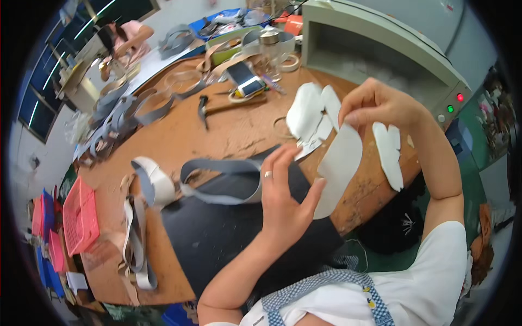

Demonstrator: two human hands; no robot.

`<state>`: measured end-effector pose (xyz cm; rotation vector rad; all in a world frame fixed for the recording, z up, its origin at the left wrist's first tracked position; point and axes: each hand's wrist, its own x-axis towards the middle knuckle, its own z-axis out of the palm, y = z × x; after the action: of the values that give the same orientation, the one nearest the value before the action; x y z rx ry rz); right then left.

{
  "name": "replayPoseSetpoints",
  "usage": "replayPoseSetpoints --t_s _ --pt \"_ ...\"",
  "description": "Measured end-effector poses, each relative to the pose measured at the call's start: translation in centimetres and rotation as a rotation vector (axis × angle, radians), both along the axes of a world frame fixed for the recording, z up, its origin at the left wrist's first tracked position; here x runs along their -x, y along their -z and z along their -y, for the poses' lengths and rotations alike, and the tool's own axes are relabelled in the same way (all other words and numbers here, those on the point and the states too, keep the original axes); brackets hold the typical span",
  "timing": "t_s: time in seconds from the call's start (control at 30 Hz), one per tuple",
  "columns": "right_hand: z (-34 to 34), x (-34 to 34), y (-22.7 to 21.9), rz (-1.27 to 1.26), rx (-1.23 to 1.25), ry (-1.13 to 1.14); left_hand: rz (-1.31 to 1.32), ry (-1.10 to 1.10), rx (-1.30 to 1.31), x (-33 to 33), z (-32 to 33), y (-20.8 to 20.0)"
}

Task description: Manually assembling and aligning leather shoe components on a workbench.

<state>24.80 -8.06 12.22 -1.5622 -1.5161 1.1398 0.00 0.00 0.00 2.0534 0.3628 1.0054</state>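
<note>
Pale oblong cutout (341, 168) is up over the bench (228, 136), slanting beside the black mat (223, 244) in view. My right fingers (354, 117) pinch its top end; my left fingers (281, 165) are spread, thumb contact unclear. Step looks like positioning one piece; next likely calls for steady two-handed support.

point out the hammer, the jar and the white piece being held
Hammer (235, 106): head view, wooden handle
Jar (269, 56): head view, glass body
White piece (338, 170): head view, middle of its face
</note>
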Motion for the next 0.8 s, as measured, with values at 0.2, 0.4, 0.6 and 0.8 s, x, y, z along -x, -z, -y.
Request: replayPoseSetpoints --t_s 0.2,0.4,0.6,0.8 --pt "0.2 13.1 5.3 0.139 -0.277 0.042 -0.054 -0.008 0.329 8.8 1.8 0.1" --pt "4.7 21.4 13.6 -0.677 0.386 -0.374 0.195 -0.202 0.812 15.5 3.6 1.0" --pt "4.6 25.1 17.5 -1.313 0.003 0.361 0.264 0.101 0.726 16.2 6.1 3.4" --pt "3.9 20.2 15.3 -0.976 -0.240 0.775 -0.026 0.059 0.124 14.1 1.0 1.2"
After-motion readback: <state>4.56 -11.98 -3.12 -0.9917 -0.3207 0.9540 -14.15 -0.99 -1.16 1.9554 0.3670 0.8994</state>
